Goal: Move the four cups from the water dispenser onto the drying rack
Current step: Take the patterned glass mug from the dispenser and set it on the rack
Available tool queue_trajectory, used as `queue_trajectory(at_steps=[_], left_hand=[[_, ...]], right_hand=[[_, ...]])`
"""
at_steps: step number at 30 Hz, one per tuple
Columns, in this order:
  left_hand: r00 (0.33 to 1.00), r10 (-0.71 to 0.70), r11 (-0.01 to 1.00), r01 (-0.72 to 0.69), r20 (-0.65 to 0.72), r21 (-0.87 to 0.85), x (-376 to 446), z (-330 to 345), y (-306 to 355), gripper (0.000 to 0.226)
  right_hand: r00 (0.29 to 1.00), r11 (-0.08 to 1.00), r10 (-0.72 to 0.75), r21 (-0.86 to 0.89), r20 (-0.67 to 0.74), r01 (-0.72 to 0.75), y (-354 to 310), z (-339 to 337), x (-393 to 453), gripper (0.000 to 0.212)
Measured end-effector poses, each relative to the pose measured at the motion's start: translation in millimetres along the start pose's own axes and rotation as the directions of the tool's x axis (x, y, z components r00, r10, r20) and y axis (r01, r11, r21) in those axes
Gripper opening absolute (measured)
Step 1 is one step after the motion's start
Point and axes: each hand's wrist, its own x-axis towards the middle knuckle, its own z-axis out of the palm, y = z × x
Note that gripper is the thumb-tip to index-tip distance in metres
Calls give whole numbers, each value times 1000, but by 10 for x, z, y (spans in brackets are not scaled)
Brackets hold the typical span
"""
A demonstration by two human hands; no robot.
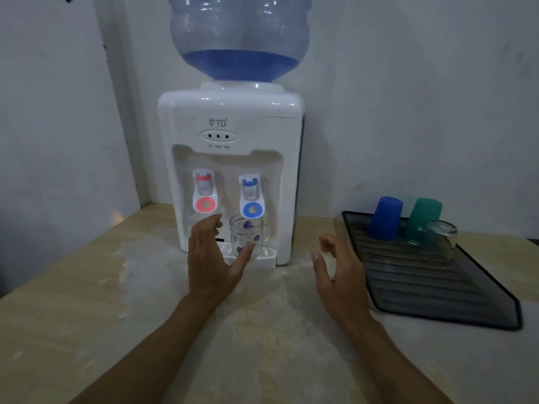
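A clear glass cup with purple prints (246,235) stands upright on the drip tray of the white water dispenser (230,158), under the blue tap. My left hand (211,258) is open just left of it, the thumb tip near the glass's lower front. My right hand (335,269) hovers open between the dispenser and the dark drying rack (437,290). On the rack's far end stand upside down a blue cup (384,218), a green cup (423,221) and a clear glass cup (443,239).
The dispenser carries a large blue water bottle (239,36) and stands against a white wall. A red tap (204,193) hangs left of the blue tap (252,199). The beige counter (262,330) stretches toward me, with the rack's front part bare.
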Motion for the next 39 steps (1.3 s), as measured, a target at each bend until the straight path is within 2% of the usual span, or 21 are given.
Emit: queue_trajectory(at_steps=[6,11,14,21,27,33,36,39], left_hand=[[991,-36,994,49,129,-98,28,96,-39,85],[953,-173,954,225,249,-198,36,150,-82,89],[939,-199,938,266,282,-224,40,185,-127,88],[915,-233,917,319,329,-238,48,172,-105,87],[924,-237,928,307,301,-210,42,190,-142,83],[947,-230,950,269,226,-160,13,154,-56,91],[951,-245,953,272,190,-131,-19,115,37,84],[934,-309,926,338,179,-169,-60,73,179,72]], right_hand=[[999,1000,-3,-4,48,3,8,36,12,35],[984,1000,-1,-11,180,3,-19,61,-16,64],[973,996,-37,-66,227,54,-36,83,-30,78],[968,982,-24,-176,248,70,-142,161,-85,90],[958,988,-23,-138,286,65,-186,174,-107,93],[954,989,-16,-135,300,59,-157,150,-100,98],[952,986,-32,-146,303,79,-132,154,-91,104],[948,983,-66,-144,311,116,-114,141,-78,107]])
